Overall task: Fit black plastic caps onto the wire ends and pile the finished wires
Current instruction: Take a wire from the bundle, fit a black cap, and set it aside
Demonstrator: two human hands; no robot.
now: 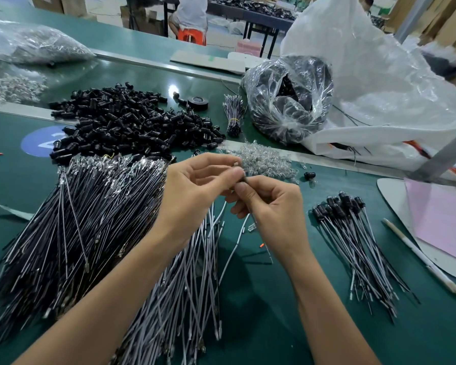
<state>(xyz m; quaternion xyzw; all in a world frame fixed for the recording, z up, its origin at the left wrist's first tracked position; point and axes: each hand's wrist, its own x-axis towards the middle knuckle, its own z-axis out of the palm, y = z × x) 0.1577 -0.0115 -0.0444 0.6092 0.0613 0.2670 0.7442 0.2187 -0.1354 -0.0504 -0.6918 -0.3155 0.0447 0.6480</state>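
At the middle of the bench (274, 325), raised just above it, one wire (241, 234) hangs with its tail down and its top end caught between both hands. The left hand (195, 185) pinches the tip between thumb and forefinger. The right hand (271, 206) pinches what seems to be a dark cap (244, 179) just below, though it is mostly hidden by the fingers. Holding close on both sides likely keeps the thin end stiff for the push.

The uncapped wires (90, 219) fan out under the left forearm, ends pointing towards the loose caps (121, 122) behind them, so both supplies lie near. The finished wires (353, 233) lie apart on the right with their capped ends together, which keeps done work separate. A heap of clear parts (266, 159) sits just behind the hands.
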